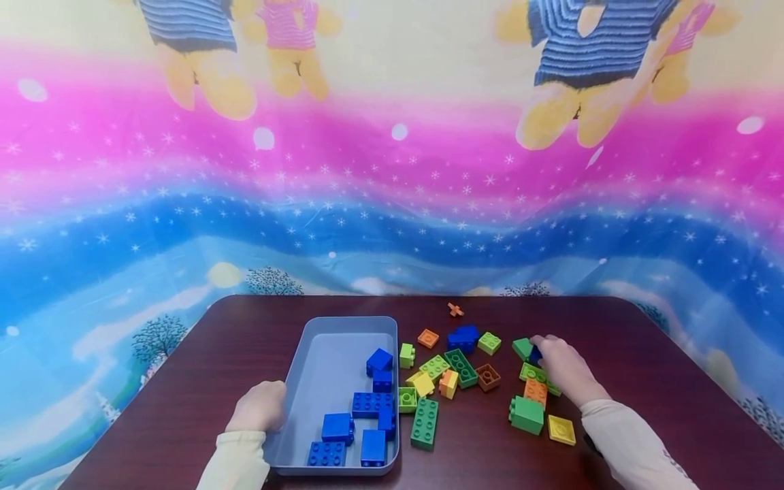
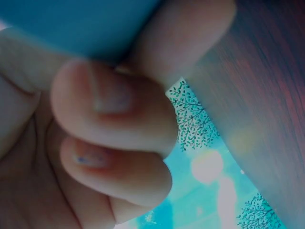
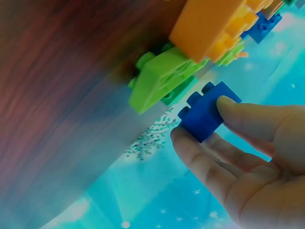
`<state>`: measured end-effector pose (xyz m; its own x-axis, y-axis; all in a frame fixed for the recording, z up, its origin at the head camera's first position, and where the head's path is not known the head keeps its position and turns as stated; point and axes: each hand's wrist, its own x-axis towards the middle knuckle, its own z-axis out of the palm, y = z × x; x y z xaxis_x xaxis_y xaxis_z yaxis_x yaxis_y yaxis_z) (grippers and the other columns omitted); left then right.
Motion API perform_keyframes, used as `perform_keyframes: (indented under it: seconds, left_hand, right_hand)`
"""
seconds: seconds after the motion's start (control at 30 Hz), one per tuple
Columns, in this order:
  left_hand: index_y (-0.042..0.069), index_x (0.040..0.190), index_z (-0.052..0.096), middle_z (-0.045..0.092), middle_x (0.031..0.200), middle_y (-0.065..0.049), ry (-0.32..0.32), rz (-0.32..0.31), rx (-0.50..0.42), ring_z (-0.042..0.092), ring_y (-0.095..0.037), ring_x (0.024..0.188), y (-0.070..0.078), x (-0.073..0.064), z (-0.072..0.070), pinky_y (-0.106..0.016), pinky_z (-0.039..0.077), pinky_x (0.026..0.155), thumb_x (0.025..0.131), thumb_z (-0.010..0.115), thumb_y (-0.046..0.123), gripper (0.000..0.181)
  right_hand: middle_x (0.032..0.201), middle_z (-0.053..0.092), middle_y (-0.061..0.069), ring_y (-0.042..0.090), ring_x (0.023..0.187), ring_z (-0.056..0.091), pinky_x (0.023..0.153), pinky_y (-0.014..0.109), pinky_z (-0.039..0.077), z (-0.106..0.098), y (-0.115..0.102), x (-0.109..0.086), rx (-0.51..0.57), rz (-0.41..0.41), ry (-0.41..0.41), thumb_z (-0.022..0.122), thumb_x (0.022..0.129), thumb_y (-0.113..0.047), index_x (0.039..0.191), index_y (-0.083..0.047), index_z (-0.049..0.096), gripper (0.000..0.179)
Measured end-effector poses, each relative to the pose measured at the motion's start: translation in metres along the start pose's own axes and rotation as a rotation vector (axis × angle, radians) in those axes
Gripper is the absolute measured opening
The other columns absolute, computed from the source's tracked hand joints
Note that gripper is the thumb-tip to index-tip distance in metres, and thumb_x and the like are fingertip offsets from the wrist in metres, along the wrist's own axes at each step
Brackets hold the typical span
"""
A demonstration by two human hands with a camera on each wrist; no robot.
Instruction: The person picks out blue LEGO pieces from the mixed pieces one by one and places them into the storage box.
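Partway done, judging by blue blocks [image 1: 337, 427] inside the grey tray [image 1: 327, 378], apparently, in a blurred view, gripped by the left hand [image 1: 257, 406] at nine o'clock, with another blue block [image 3: 206, 114] pinched in the right hand [image 1: 568, 371] toward three and blue bricks [image 1: 463, 339] left outside at two.

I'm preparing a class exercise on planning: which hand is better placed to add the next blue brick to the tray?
Probably the right hand: its thumb and fingers pinch a blue brick, while the left hand holds the tray by its left edge.
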<state>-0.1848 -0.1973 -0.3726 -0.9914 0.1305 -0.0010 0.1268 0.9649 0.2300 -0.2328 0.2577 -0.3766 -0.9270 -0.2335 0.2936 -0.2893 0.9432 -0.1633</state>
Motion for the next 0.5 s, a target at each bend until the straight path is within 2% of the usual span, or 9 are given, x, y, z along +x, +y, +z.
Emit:
perform_keyframes:
  seconds: [0.33, 0.5]
  left_hand:
    - [0.003, 0.062, 0.047, 0.041, 0.056, -0.006, -0.011, -0.011, 0.008, 0.038, -0.018, 0.051, 0.002, 0.0, 0.0, -0.03, 0.035, 0.045, 0.061, 0.056, -0.015, 0.02]
    - [0.003, 0.062, 0.048, 0.04, 0.056, -0.007, -0.013, -0.015, 0.013, 0.039, -0.018, 0.051, 0.001, 0.0, 0.0, -0.03, 0.035, 0.045, 0.061, 0.057, -0.014, 0.02]
  right_hand:
    - [0.082, 0.056, 0.019, 0.03, 0.07, 0.057, 0.059, 0.038, 0.048, -0.001, -0.019, 0.001, -0.063, -0.07, 0.052, 0.064, 0.069, 0.015, 0.1, 0.008, 0.059, 0.032]
    - [0.082, 0.056, 0.015, 0.027, 0.07, 0.058, 0.057, 0.033, 0.048, 0.0, -0.028, 0.003, -0.056, -0.115, 0.09, 0.068, 0.068, 0.011, 0.099, 0.006, 0.06, 0.032]
